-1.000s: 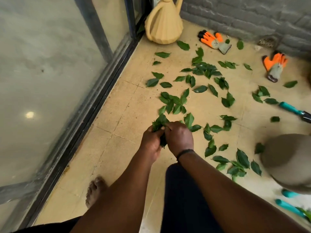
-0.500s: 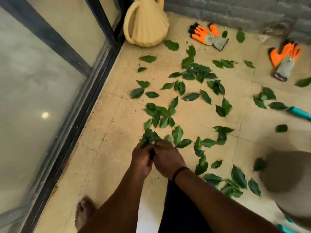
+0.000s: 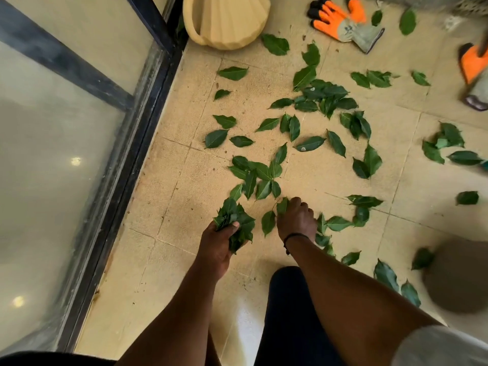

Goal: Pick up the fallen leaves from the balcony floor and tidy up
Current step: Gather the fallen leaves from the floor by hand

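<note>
Several green leaves lie scattered over the beige tiled balcony floor [image 3: 184,196]. My left hand [image 3: 217,243] grips a bunch of gathered leaves [image 3: 235,220] just above the floor. A little to the right, my right hand [image 3: 297,220] reaches down to the tiles, its fingers closing on a single leaf [image 3: 282,206]; another loose leaf [image 3: 268,221] lies between the two hands. A cluster of leaves [image 3: 260,175] sits just beyond both hands.
A glass door with a dark frame [image 3: 126,165] runs along the left. A cream ribbed watering can [image 3: 227,21] stands at the top. Orange and grey gloves [image 3: 340,22] lie at the top right, another glove [image 3: 474,72] at the right edge. A grey round pot [image 3: 459,276] sits lower right.
My hands, which were together on the bunch, have parted. The left keeps the bunch; the right has moved right onto a leaf on the floor. The view has tipped further down.
</note>
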